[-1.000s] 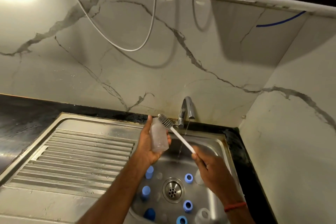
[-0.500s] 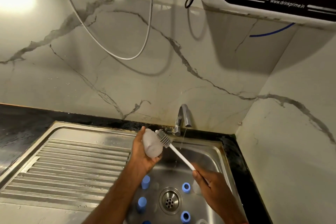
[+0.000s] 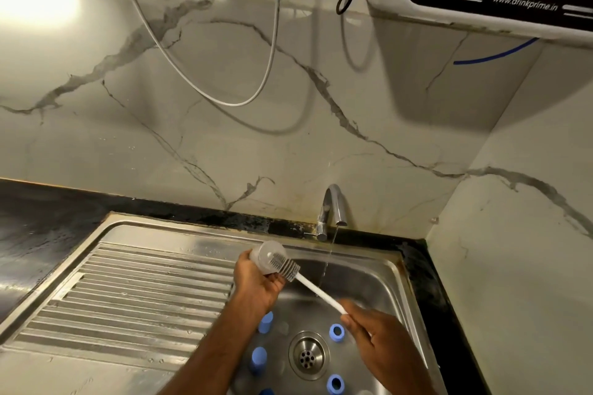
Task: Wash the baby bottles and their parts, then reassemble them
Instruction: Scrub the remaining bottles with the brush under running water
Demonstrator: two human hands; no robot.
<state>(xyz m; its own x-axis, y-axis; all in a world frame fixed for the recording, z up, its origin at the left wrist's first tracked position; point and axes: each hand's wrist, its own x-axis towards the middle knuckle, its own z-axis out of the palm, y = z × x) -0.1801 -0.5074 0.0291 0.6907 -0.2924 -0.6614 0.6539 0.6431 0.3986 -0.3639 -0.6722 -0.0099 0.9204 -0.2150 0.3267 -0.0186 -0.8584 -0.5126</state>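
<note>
Scrubbing is the step in hand, as I judge it. Nearest, below both wrists, the stainless steel sink basin (image 3: 382, 285) holds the loose parts. Two round blue plastic caps (image 3: 265, 321) stand just under the left forearm, and two blue plastic collar rings (image 3: 336, 332) lie close under the right hand. The round metal drain strainer (image 3: 308, 354) sits between the two pairs.

Above them the right hand (image 3: 378, 340) is curled around the lower end of the long white plastic brush handle (image 3: 321, 292); its fingers are blurred. The handle slants up toward the left hand (image 3: 256, 285), where the grey bristled brush head (image 3: 284, 266) meets the small translucent plastic baby bottle (image 3: 268, 255). Whether the bristles are inside it or rubbing its outside, I cannot tell. The left hand wraps the bottle from beneath and holds it tilted.

Just beyond the left hand, to its right, a thin stream of water (image 3: 327, 263) falls from the curved chrome tap (image 3: 332, 208), passing beside the handle and missing the bottle. Out to the left of that hand lies the ribbed steel drainboard (image 3: 128, 292).

The next move probably calls for working the brush around the bottle while the left hand holds firm, then swinging the bottle right, under the stream, to rinse. The caps and rings look unwashed, so reassembly seems far off.
</note>
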